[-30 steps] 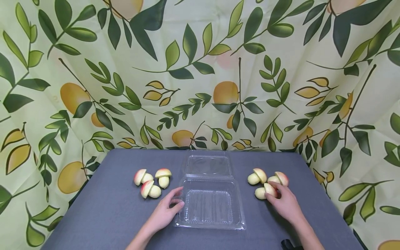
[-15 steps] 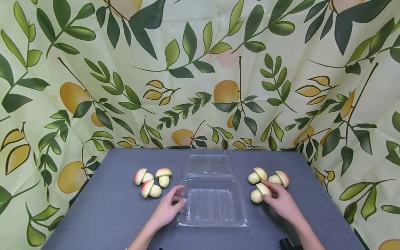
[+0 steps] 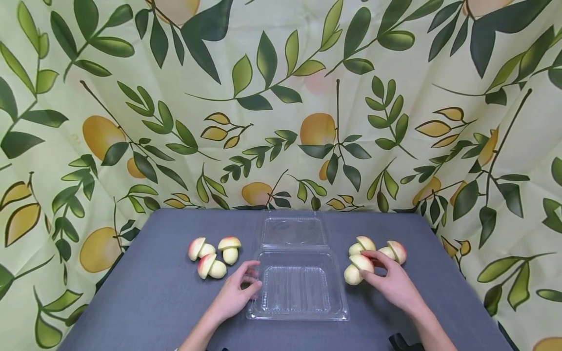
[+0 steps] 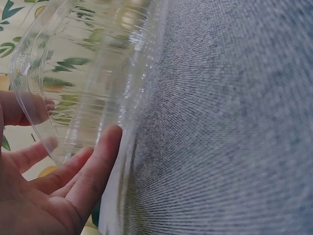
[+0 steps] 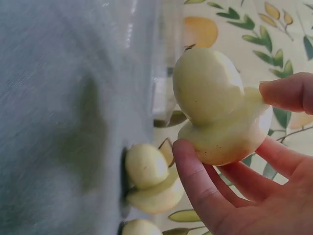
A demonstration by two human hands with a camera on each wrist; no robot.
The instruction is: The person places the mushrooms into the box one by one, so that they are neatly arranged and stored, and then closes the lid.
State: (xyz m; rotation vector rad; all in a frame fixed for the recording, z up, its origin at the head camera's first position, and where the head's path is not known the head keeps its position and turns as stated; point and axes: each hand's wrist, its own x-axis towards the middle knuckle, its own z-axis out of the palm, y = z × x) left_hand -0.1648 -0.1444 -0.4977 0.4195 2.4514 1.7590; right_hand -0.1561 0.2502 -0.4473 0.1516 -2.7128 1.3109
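Note:
My right hand (image 3: 391, 283) pinches a mushroom (image 3: 353, 271) between thumb and fingers, off the table near the container's right side. Its rounded pale stem points left and its cap blushes pink; the right wrist view shows the mushroom (image 5: 222, 105) closely. Two more mushrooms lie behind that hand, one at its upper left (image 3: 365, 242) and one at its upper right (image 3: 397, 252). A clear plastic clamshell container (image 3: 342, 302) lies with its lid folded back. At its left side, my left hand (image 3: 237, 290) rests with relaxed fingers touching the rim and wall; the left wrist view shows these fingers (image 4: 95, 176).
On the left of the grey table (image 3: 145, 292) lie three mushrooms (image 3: 215, 268) in a loose group. The container's lid (image 3: 293, 231) lies flat toward the back. A leaf-and-fruit patterned cloth (image 3: 281, 161) hangs behind and beside the table. A dark object (image 3: 401, 343) sits near my right forearm.
My right hand has lifted the front mushroom away from the other two on the right and carried it left toward the container. My left hand has stayed almost still at the container's left edge.

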